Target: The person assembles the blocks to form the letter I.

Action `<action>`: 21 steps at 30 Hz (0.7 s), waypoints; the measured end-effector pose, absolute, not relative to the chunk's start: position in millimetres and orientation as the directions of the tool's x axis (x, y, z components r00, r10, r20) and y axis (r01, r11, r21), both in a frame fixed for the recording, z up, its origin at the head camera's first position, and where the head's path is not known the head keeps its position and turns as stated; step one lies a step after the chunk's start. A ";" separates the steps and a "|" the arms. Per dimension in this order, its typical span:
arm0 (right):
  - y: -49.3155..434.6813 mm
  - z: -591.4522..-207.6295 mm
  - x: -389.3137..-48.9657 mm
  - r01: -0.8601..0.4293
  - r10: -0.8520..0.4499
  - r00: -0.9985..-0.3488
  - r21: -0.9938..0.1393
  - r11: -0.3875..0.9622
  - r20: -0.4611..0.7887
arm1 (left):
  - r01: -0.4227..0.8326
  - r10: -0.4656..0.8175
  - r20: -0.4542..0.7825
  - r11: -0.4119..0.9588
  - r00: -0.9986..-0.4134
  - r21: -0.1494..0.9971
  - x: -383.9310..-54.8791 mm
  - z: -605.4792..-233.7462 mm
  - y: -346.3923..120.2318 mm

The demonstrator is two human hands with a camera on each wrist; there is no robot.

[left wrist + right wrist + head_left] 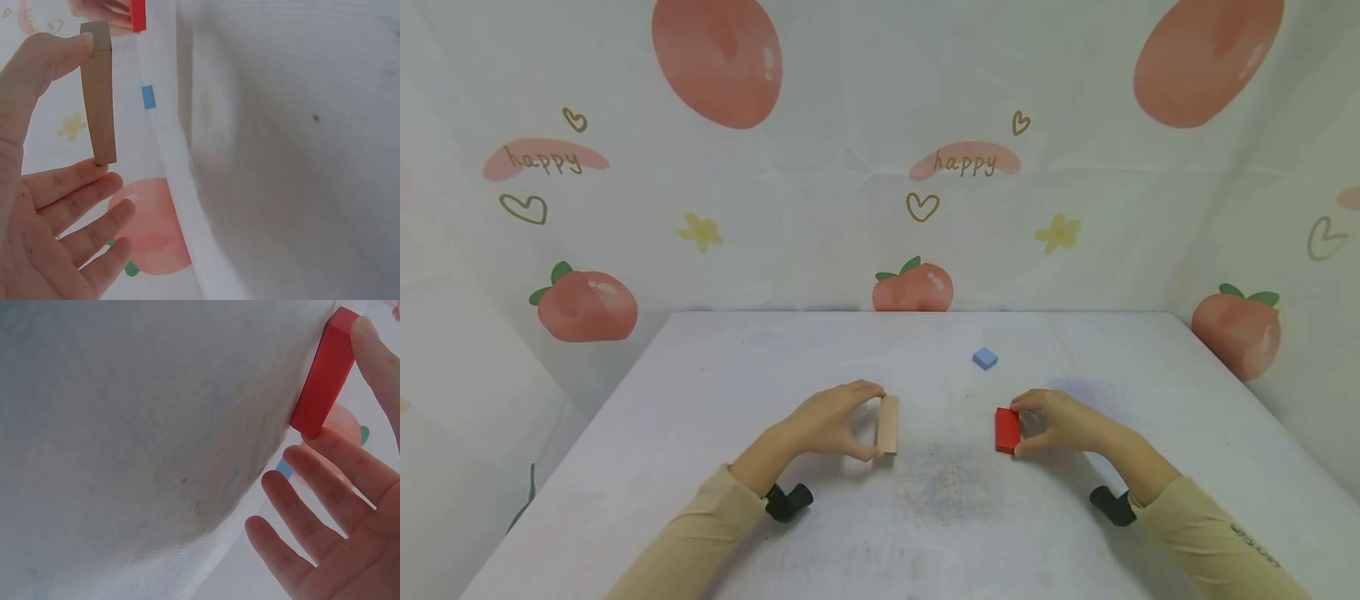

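Note:
My left hand [827, 423] pinches a plain wooden block [888, 423] by its two ends, thumb at the near end and index fingertip at the far one. In the left wrist view the long, narrow block [98, 103] spans thumb to index finger, while the other fingers spread away from it. Opposite, my right hand [1066, 421] grips a red block [1007, 431] the same way. The right wrist view shows the red block [325, 375] between thumb and index fingertip, the remaining fingers extended. A gap of bare tabletop separates the two blocks.
A small blue block [985, 358] lies on the white table [820, 533] farther back, between the hands. Behind the table's far edge hangs a white curtain [835, 100] printed with peaches. Black wrist mounts [790, 502] sit under both forearms.

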State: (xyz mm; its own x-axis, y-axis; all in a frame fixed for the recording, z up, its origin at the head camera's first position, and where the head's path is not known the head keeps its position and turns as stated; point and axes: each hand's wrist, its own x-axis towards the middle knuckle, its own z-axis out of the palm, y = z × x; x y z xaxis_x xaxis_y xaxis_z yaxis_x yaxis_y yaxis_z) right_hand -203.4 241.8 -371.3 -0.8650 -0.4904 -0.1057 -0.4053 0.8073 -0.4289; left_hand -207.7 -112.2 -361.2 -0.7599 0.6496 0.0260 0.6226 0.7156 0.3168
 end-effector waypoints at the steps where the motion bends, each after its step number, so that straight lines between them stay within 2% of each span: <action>1: 242.1 -371.3 -203.4 -0.407 -0.493 -0.864 -0.431 0.805 -0.105 | 0.625 0.651 0.029 0.715 -0.759 0.315 -208.2 -361.2 -111.3; 21: 242.7 -371.0 -203.5 -0.415 -0.503 -0.858 -0.438 0.797 -0.102 | 0.631 0.659 0.015 0.712 -0.752 0.308 -223.4 -362.5 -79.0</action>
State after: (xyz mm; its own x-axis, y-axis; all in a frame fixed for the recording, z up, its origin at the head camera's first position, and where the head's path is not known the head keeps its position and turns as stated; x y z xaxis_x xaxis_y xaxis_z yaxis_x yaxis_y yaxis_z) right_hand -203.5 242.7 -371.0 -0.8583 -0.5029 -0.1021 -0.4151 0.7973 -0.4381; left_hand -223.4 -79.0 -362.5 -0.7520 0.6590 0.0150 0.6305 0.7124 0.3081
